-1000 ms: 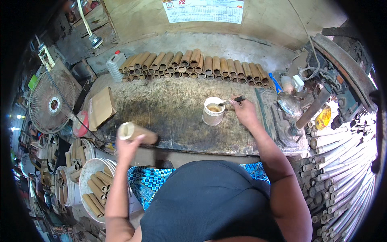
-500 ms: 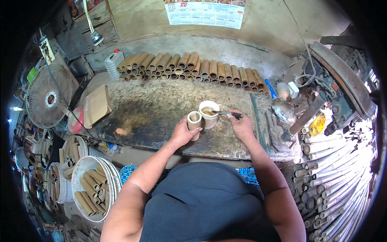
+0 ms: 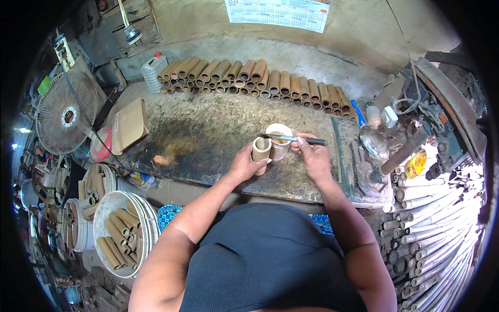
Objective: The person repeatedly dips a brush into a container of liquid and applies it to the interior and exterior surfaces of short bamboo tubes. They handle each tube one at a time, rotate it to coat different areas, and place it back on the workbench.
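My left hand (image 3: pixel 245 163) is wrapped round a short bamboo tube (image 3: pixel 261 165), holding it nearly upright with its open end facing me. A slim brush (image 3: pixel 313 141) with a dark handle is pinched in my right hand (image 3: pixel 315 160). Its dark tip points left and lies just above the tube's far rim; whether it touches cannot be told. Right behind the tube, a white plastic cup (image 3: pixel 281 150) with brownish contents stands on the worn wooden table (image 3: pixel 208 124), partly hidden by the brush.
Stacked bamboo tubes (image 3: pixel 249 78) line the table's back, beside a jug (image 3: pixel 154 73). At left are a fan (image 3: pixel 67 115), a cardboard piece (image 3: pixel 130 126) and a bucket (image 3: pixel 147 221) of tubes. A metal-framed machine (image 3: pixel 382 166) and long bamboo poles (image 3: pixel 436 234) occupy the right.
My right hand has lifted the brush out of the cup and brought its tip left over the bamboo tube. The view has shifted slightly; my left hand still holds the tube.
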{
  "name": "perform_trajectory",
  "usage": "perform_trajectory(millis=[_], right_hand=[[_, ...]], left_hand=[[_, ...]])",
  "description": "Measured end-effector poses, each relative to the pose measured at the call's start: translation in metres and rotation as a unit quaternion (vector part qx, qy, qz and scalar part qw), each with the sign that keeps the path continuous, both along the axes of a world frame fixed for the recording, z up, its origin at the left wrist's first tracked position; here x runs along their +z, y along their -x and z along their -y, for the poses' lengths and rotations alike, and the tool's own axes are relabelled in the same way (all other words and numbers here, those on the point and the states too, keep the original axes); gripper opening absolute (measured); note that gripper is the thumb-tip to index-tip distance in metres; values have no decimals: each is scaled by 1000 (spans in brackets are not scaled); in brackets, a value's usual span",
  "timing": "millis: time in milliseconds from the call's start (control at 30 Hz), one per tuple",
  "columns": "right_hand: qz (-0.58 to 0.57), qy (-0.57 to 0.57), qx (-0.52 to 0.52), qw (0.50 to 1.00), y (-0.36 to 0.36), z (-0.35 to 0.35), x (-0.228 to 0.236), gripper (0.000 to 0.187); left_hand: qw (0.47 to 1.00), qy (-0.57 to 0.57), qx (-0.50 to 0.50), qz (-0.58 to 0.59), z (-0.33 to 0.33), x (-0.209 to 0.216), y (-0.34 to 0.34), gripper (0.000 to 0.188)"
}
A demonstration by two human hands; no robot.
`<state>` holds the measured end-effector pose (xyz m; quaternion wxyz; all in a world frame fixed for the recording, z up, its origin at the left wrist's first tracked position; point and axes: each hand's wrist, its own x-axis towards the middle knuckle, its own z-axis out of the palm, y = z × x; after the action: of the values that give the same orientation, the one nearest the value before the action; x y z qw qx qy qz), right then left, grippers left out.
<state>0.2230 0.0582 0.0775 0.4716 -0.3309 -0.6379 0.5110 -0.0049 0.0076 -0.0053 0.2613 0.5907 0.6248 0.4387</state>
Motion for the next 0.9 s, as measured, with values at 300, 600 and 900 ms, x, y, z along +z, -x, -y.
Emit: perform_trajectory(millis=[300, 600, 900], right_hand=[[-1, -10, 40, 999, -3, 1, -9, 18], [-10, 14, 61, 998, -16, 8, -1, 18], [5, 9, 71, 997, -29, 7, 3, 23]], left_hand=[[999, 20, -1, -26, 0, 2, 2, 76], [1000, 0, 1, -11, 5, 10, -1, 75], [1000, 1, -15, -4, 5, 11, -1, 79]])
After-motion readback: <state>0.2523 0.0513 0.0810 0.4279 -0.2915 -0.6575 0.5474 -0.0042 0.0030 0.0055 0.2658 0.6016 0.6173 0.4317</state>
